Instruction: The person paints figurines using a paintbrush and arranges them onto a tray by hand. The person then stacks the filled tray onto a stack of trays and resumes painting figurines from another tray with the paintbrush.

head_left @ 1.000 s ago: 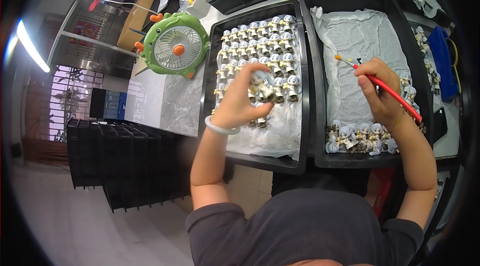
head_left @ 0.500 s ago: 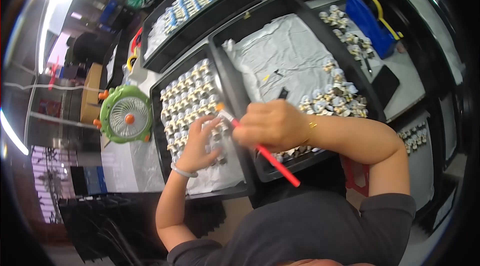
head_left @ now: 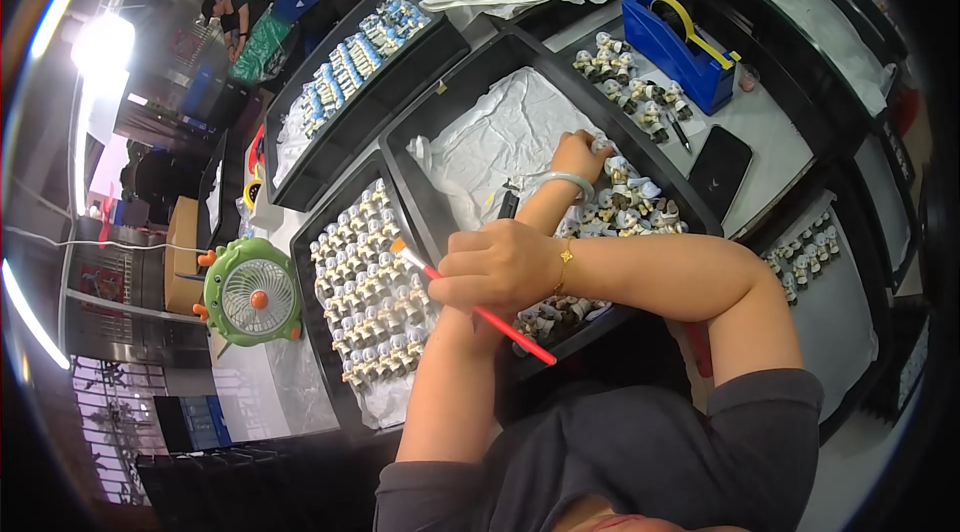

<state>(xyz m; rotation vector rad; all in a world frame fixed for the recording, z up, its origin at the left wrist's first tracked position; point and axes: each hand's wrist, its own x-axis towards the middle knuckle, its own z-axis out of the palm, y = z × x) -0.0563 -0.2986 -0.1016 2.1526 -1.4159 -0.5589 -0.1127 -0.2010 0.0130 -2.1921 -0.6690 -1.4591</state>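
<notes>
Tray (head_left: 565,82) lined with crumpled paper is occupied along its near and right sides by a loose heap of small figures (head_left: 630,207). Beside it, a narrower tray (head_left: 322,357) is filled with upright figures (head_left: 375,282) set in close rows, bare paper being left at the near end. The right hand (head_left: 500,267) is crossed over the left forearm, its fingers closed around a red brush (head_left: 490,317), whose bristles are pointed toward the rows. The left hand (head_left: 580,157) is reached into the first tray at the upper edge of the heap, fingers curled downward; whether a figure is grasped cannot be told.

Recommended handling: one figure should be lifted by its body, since neighbours in the heap may be snagged or rubbed. Bristles should be held clear of the standing rows, and the crossed forearms separated before any lift, lest figures be knocked over.
</notes>
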